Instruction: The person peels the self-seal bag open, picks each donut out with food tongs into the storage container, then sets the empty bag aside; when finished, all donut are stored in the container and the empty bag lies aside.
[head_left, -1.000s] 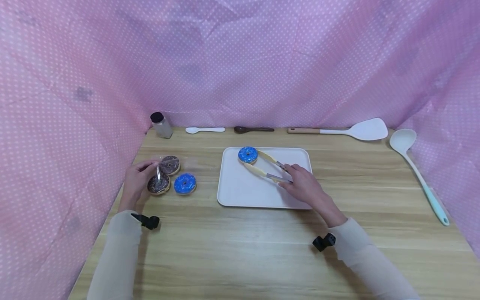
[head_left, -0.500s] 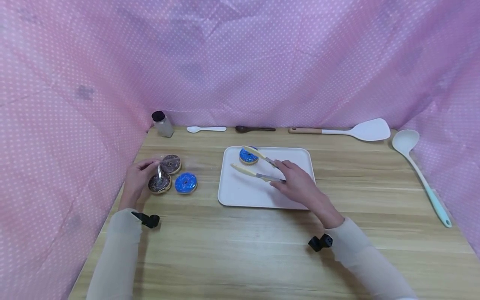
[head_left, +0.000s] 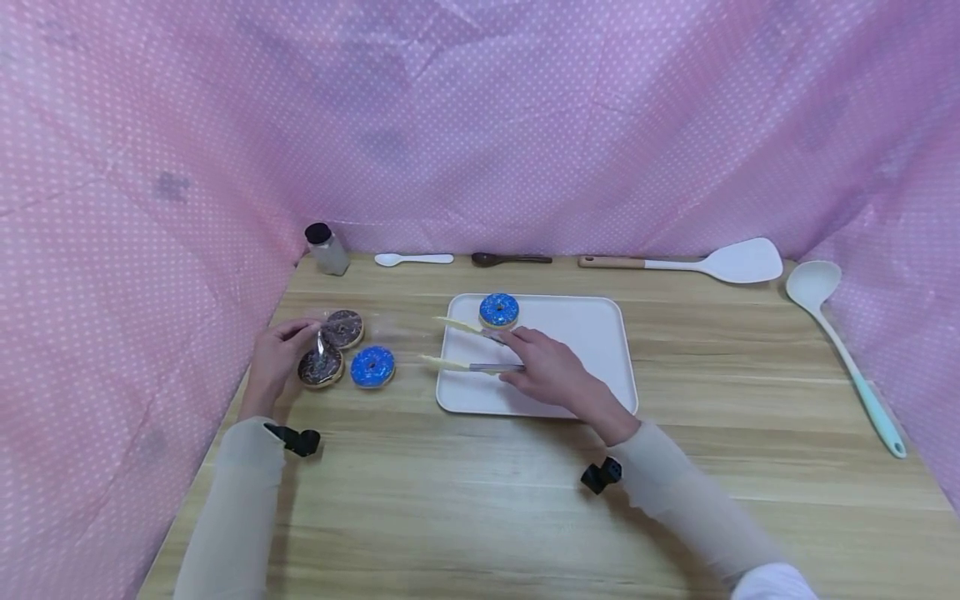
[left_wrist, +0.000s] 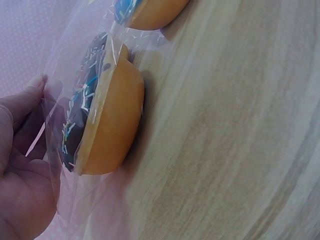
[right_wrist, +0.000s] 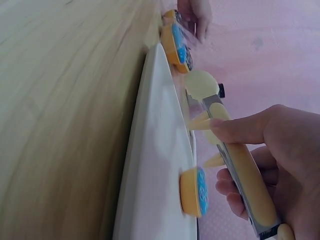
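My left hand (head_left: 273, 362) pinches the edge of a clear plastic bag (left_wrist: 60, 190) at the table's left side. A sprinkled chocolate donut (left_wrist: 112, 110) stands out through the film in the left wrist view. Beside it lie another chocolate donut (head_left: 343, 329) and a blue-iced donut (head_left: 372, 367); whether all are inside the bag I cannot tell. My right hand (head_left: 551, 371) grips cream-tipped tongs (head_left: 495, 367) over the white tray (head_left: 540, 398). The tongs' arms are spread with nothing between them, tips past the tray's left rim. Another blue donut (head_left: 499, 310) sits on the tray's back left.
Along the back edge lie a white spoon (head_left: 414, 259), a dark brown spoon (head_left: 512, 259) and a white turner (head_left: 738, 260). A black-capped jar (head_left: 327, 252) stands at the back left. At the right lies a ladle (head_left: 843, 358). Pink dotted cloth (head_left: 480, 125) surrounds the table.
The tongs have let go of the blue donut, which stays on the tray, and moved left and toward me with my right hand. My left hand has kept its place.
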